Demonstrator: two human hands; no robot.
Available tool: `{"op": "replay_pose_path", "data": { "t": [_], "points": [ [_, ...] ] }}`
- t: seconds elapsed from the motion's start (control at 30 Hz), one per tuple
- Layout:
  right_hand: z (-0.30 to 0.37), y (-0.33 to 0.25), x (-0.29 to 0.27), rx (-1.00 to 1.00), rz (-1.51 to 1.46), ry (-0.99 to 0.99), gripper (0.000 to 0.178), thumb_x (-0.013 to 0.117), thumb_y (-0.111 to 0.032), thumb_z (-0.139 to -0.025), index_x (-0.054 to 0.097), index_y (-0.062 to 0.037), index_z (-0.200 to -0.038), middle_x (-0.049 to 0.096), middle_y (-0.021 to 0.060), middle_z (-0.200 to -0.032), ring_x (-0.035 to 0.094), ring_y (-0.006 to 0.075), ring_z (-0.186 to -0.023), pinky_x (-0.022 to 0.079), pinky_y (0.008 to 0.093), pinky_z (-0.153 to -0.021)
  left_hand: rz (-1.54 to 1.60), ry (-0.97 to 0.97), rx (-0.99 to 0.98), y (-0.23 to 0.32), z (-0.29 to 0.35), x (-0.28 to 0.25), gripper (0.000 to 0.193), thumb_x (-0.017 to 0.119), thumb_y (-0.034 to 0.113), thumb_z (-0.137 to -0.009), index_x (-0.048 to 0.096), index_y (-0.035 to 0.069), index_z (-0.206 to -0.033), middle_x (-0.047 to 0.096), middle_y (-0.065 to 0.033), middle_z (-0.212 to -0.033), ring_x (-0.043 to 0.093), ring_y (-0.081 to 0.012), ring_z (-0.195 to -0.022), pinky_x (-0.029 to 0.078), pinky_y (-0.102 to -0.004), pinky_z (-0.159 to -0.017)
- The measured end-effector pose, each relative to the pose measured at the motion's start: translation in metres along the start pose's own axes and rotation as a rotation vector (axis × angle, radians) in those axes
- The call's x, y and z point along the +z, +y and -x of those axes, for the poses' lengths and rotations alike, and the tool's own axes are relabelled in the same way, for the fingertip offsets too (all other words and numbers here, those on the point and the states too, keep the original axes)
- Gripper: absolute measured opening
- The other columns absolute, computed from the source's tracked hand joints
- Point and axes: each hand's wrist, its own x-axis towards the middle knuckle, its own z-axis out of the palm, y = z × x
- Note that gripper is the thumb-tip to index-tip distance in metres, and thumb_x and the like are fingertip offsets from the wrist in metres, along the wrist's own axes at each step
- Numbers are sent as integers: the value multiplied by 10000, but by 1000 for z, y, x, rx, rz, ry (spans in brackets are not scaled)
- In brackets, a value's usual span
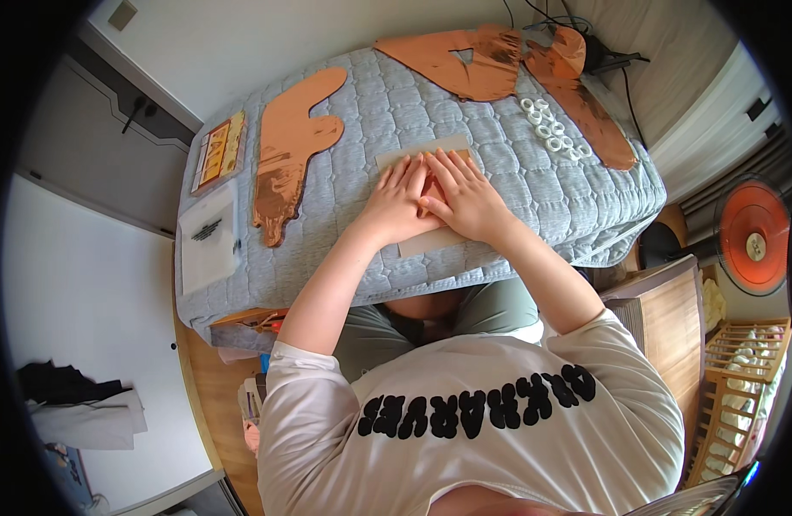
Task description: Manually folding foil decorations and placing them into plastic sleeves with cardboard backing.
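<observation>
On the bed's quilted cover, a flat greyish board or sheet (pixel 430 242) lies in front of me, with a small copper-coloured foil piece (pixel 429 187) on it. My left hand (pixel 399 205) rests palm down on the foil piece, fingers stretched out. Beside it my right hand (pixel 466 196) lies flat as well, its fingers apart and its thumb reaching toward the left hand. Both hands press on or touch the foil piece, and they hide most of its outline.
Flattened copper foil shapes lie around: one at left (pixel 294 129), one at the far side (pixel 473 64), one at right (pixel 589 116). White rings (pixel 550 129), a flat package (pixel 218 152) and a white tray (pixel 208 236) share the bed. An orange fan (pixel 754 236) stands at right.
</observation>
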Motion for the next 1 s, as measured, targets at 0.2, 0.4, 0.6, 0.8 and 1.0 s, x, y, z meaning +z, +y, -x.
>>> {"op": "replay_pose_path", "data": {
  "t": [0.2,0.4,0.6,0.8,1.0],
  "points": [
    [2,-1,-1,-9,23,-30,762,409,-598,-1029,350,-63,-1567,308,186,-1638,256,351,-1531,171,452,-1264,-64,26,37,-12,12,-4,1114,643,702,-835,222,13,-1603,239,-190,-1666,177,-328,-1562,65,-545,-1261],
    [0,-4,-3,-16,84,-66,755,444,-574,-1012,391,-37,-1540,314,195,-1634,259,345,-1532,171,447,-1266,-116,-54,-51,-17,23,-29,1294,730,786,-675,236,32,-1604,211,-183,-1676,114,-320,-1575,27,-599,-1243],
    [-1,-6,-8,7,83,-86,851,585,-597,-912,404,-47,-1535,306,185,-1640,251,344,-1535,179,456,-1267,-115,-80,-92,-20,19,-30,1417,757,849,-559,248,34,-1599,139,-190,-1691,51,-384,-1573,24,-625,-1232],
    [0,-8,-12,9,76,-95,1007,647,-696,-813,399,-41,-1537,314,184,-1635,251,354,-1533,179,464,-1267,-118,-121,-132,-20,17,-30,1470,765,860,-533,204,31,-1610,111,-220,-1688,19,-408,-1570,28,-616,-1235],
    [0,-8,-11,-2,95,-83,1122,631,-807,-756,397,-34,-1535,322,186,-1629,258,359,-1529,186,475,-1261,13,-178,-71,-41,14,-31,1444,736,853,-593,162,10,-1615,56,-241,-1691,-4,-402,-1572,3,-577,-1243]
  ]
}}
